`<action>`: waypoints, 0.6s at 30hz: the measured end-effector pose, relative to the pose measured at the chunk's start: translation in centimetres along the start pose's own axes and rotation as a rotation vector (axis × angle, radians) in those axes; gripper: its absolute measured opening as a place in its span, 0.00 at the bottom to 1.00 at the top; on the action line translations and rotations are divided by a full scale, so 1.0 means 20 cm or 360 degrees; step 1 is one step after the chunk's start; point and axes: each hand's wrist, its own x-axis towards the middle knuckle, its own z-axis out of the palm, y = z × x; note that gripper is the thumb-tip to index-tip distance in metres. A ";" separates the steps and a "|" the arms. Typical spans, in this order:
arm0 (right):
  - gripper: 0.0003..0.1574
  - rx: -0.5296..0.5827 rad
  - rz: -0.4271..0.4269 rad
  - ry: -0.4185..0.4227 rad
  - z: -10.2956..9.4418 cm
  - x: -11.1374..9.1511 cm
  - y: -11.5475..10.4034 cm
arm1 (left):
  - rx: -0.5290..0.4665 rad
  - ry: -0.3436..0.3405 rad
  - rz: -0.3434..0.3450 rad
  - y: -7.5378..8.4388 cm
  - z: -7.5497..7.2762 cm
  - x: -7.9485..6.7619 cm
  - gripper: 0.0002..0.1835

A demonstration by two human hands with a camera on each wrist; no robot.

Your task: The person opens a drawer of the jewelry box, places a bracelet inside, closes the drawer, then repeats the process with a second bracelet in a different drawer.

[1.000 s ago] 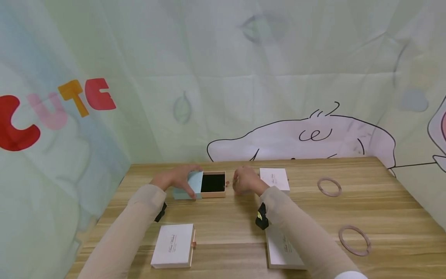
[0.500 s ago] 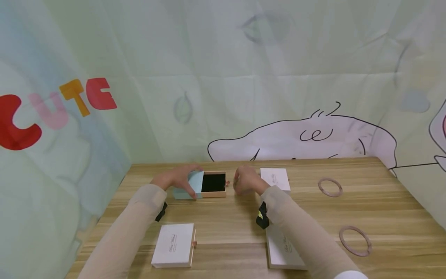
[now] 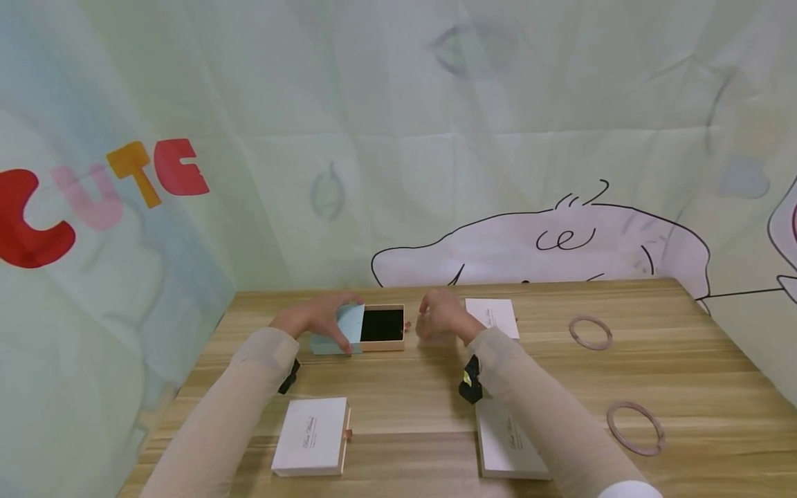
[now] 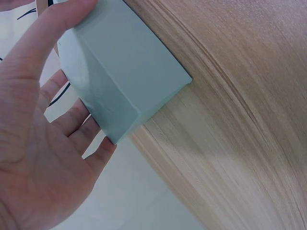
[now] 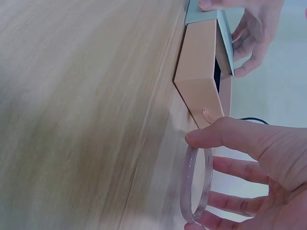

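Observation:
My left hand point(image 3: 320, 319) grips a light blue box sleeve point(image 3: 351, 326) near the table's back edge, thumb on the front side and fingers behind. From the sleeve's right end a peach drawer point(image 3: 382, 346) is pulled partway out, showing a black lining point(image 3: 382, 325) and a small pull tab. Just right of that drawer, my right hand point(image 3: 443, 315) holds a translucent, pale mauve bangle point(image 5: 186, 187) between thumb and fingers. In the right wrist view the bangle is on edge, close over the wood.
Two more bangles lie flat at the right, one farther back point(image 3: 591, 348) and one nearer point(image 3: 644, 452). White boxes stand at front left point(image 3: 311, 436), beneath my right forearm point(image 3: 498, 446) and beside my right wrist point(image 3: 492, 315). A printed cloth point(image 3: 398, 173) hangs behind the table.
My right hand, holding the bangle, has risen very slightly beside the drawer. My left hand and the blue box stay where they were.

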 end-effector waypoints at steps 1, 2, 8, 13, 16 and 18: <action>0.23 0.0008 0.0009 -0.0004 0.00 0.00 0.00 | -0.0002 0.0001 0.0002 0.00 0.00 0.00 0.53; 0.23 0.0014 0.0020 -0.0010 0.00 0.00 0.00 | -0.0004 0.0003 0.0005 0.00 0.00 0.00 0.53; 0.26 0.0014 0.0043 -0.0024 -0.01 0.01 -0.01 | 0.0011 0.0008 0.0008 -0.01 0.00 0.01 0.54; 0.26 -0.0051 -0.0003 -0.0017 -0.03 0.03 -0.02 | 0.0020 0.0011 0.0015 -0.01 0.00 0.01 0.54; 0.27 -0.0082 -0.0020 -0.0011 -0.04 0.04 -0.03 | 0.0010 0.0009 0.0013 -0.01 0.01 0.01 0.54; 0.28 -0.0076 -0.0006 -0.0015 -0.04 0.04 -0.03 | 0.0002 0.0005 0.0009 -0.01 0.01 0.01 0.54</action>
